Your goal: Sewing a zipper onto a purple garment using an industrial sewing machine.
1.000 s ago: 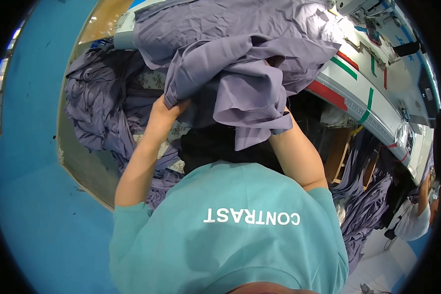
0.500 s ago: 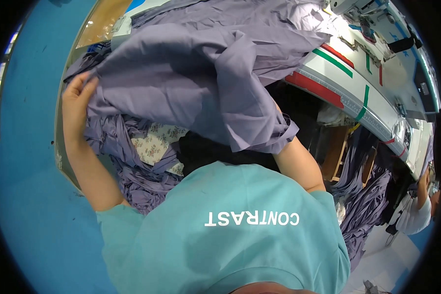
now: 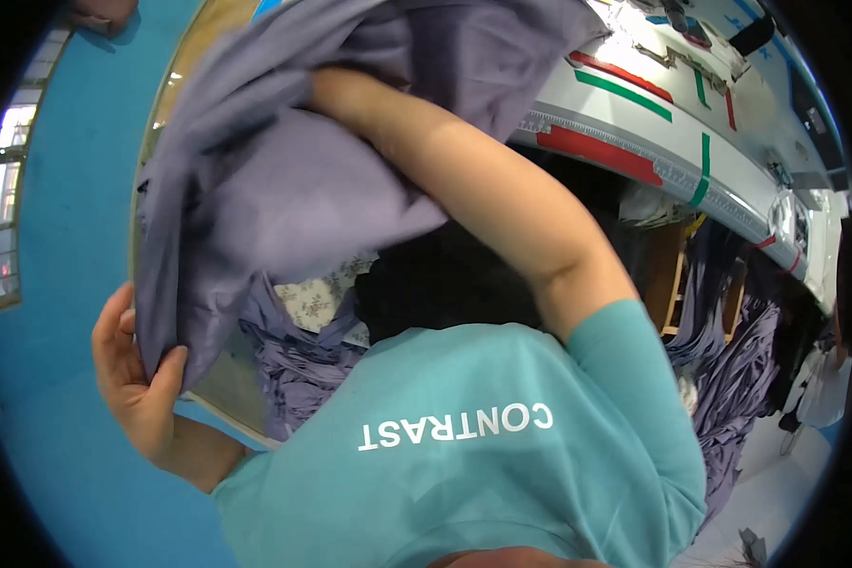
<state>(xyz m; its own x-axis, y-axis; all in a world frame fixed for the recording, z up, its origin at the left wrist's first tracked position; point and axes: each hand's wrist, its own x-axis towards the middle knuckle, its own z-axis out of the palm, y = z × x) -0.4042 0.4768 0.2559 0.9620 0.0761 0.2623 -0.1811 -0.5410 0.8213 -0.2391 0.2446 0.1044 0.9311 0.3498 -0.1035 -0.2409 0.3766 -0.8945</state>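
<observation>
A large grey-purple cloth hangs in loose folds in front of me, blurred in places by motion. At the left, my left hand pinches its lower corner between thumb and fingers. My right arm reaches across to the upper left, and its hand is hidden in the folds from the wrist on. Whether those fingers grip the cloth does not show. Part of the same cloth, or another of its colour, spreads to the top of the view, beside the white table.
The white sewing table has a ruler strip along its edge, with red and green tape. A floral cloth and heaped purple fabric lie below. More purple fabric hangs at the right.
My left hand has come down toward me with the cloth's corner. My right arm has swung up and left across the view, and its hand is now under the folds.
</observation>
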